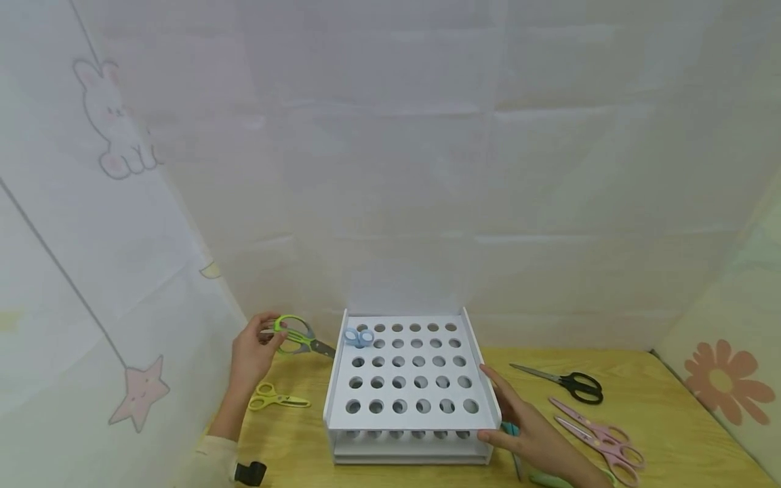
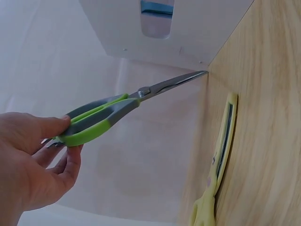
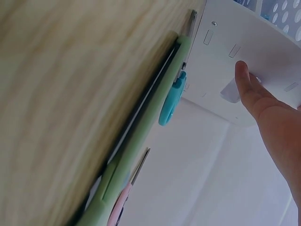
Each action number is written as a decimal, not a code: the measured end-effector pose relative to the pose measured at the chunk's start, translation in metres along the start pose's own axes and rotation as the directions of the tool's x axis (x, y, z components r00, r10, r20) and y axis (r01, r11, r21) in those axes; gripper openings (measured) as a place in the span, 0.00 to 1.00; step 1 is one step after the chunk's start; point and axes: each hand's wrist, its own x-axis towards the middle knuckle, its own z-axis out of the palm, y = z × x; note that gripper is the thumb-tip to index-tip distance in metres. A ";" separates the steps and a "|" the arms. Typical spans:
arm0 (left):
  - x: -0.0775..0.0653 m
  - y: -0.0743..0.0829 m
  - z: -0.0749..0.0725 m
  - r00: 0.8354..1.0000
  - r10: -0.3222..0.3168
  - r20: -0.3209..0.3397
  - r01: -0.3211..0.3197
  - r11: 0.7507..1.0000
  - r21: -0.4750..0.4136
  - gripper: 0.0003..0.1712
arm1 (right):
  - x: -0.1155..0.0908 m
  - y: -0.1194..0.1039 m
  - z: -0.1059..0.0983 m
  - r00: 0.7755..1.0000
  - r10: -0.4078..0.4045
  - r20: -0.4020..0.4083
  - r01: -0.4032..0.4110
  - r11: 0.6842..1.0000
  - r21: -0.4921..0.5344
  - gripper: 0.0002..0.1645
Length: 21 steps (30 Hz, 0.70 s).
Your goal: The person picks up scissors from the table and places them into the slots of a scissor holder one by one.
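The white rack (image 1: 409,372) was touched on 1 side by straight fingers of the right hand (image 1: 532,434), thumb spread apart, while green-handled scissors (image 2: 144,92), pinched in fingertips of the left hand (image 1: 251,352), blades beyond them, were probably best guided slowly.

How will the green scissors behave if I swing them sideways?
The green scissors should stay stiff, since their blades look like straight metal. The tip may dip or wobble, as the left hand pinches only the handle end. They might also open, because the halves meet at a pivot.
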 end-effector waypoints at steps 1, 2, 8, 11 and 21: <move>-0.002 0.000 0.002 1.000 -0.007 -0.016 0.007 1.000 -0.005 0.26 | -0.001 0.000 0.000 1.000 -0.001 0.000 0.001 1.000 0.001 0.59; -0.003 0.000 0.003 0.999 -0.010 -0.031 0.010 1.000 -0.009 0.25 | -0.001 0.000 0.001 1.000 -0.002 0.001 0.002 1.000 0.004 0.59; -0.005 0.002 0.007 0.995 -0.014 -0.096 0.008 0.998 -0.062 0.23 | 0.000 0.000 0.001 1.000 -0.005 -0.001 0.005 1.000 -0.004 0.59; -0.004 0.005 0.008 0.993 -0.013 -0.120 0.001 0.995 -0.102 0.22 | 0.001 0.000 -0.001 1.000 -0.016 0.006 0.016 1.000 -0.003 0.59; -0.003 0.012 0.008 0.990 0.029 -0.141 -0.045 0.993 -0.106 0.21 | -0.001 0.001 -0.002 1.000 -0.016 0.005 0.016 1.000 0.009 0.59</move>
